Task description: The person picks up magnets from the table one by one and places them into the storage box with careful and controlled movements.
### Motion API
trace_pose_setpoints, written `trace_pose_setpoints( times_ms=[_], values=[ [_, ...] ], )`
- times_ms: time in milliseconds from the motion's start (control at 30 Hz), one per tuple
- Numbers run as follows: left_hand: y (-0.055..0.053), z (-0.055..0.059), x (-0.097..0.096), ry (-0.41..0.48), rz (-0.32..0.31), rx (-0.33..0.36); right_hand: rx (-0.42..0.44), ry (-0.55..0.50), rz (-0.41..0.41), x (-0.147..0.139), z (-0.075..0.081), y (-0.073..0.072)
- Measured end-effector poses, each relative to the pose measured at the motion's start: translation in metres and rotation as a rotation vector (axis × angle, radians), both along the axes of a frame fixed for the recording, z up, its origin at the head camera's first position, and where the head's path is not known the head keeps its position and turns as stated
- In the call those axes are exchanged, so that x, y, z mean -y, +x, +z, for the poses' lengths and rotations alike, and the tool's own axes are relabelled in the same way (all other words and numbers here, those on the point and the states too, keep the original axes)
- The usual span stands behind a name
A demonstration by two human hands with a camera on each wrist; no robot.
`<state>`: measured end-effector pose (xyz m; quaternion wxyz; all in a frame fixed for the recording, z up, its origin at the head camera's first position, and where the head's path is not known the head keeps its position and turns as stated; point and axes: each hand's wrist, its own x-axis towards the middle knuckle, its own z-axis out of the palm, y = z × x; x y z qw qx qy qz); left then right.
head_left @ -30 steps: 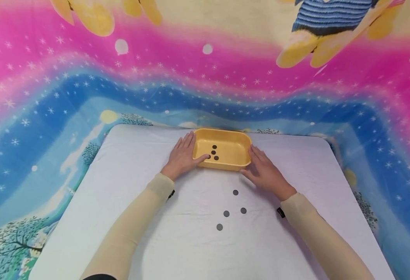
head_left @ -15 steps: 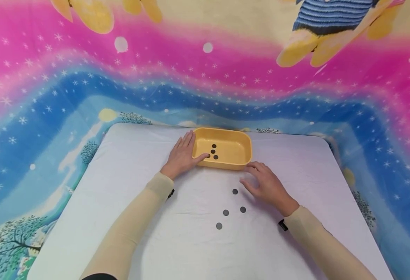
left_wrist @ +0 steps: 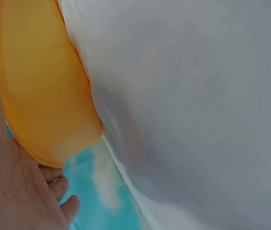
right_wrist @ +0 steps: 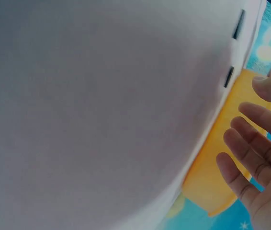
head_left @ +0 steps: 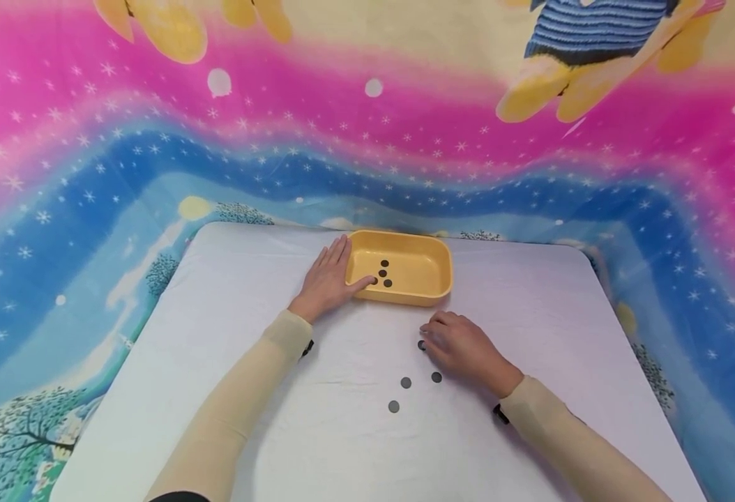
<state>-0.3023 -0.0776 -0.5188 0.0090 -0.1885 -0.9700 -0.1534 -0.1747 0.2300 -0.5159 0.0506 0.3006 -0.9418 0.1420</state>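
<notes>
A yellow rectangular container (head_left: 430, 301) stands at the far edge of the white surface, with several dark round discs (head_left: 384, 263) inside. My left hand (head_left: 325, 282) rests against its left end, fingers straight along the outside and thumb reaching over the front rim. The left wrist view shows that palm beside the yellow wall (left_wrist: 44, 86). My right hand (head_left: 464, 348) is low over the surface, fingertips right by a loose dark disc (head_left: 421, 345) that it partly covers. In the right wrist view its fingers (right_wrist: 250, 148) are spread and slightly bent, thumb apart, holding nothing.
Nearer to me lie more loose discs: one disc (head_left: 436, 377) just left of the right wrist, another disc (head_left: 406, 383) beside it, and a third disc (head_left: 394, 406) closer still. A printed pink and blue cloth (head_left: 367, 160) hangs around the white surface (head_left: 317, 432).
My right hand has left the container's right end and come back toward me, down to the nearest loose disc. The left hand and the container have stayed in place.
</notes>
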Motion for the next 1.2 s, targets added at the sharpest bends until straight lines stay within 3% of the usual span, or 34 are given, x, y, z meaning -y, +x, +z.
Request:
trace_pose_setpoints(
  times_ms=[500,1200],
  values=[
    [0.0022,0.0004,-0.0007,-0.001,0.008,0.008,0.031,0.112,-0.025,0.0045,-0.0038,0.0033],
    [0.0006,0.0022,-0.0009,-0.019,-0.003,-0.010,0.019,0.126,0.003,0.0059,-0.0053,0.0026]
  ],
)
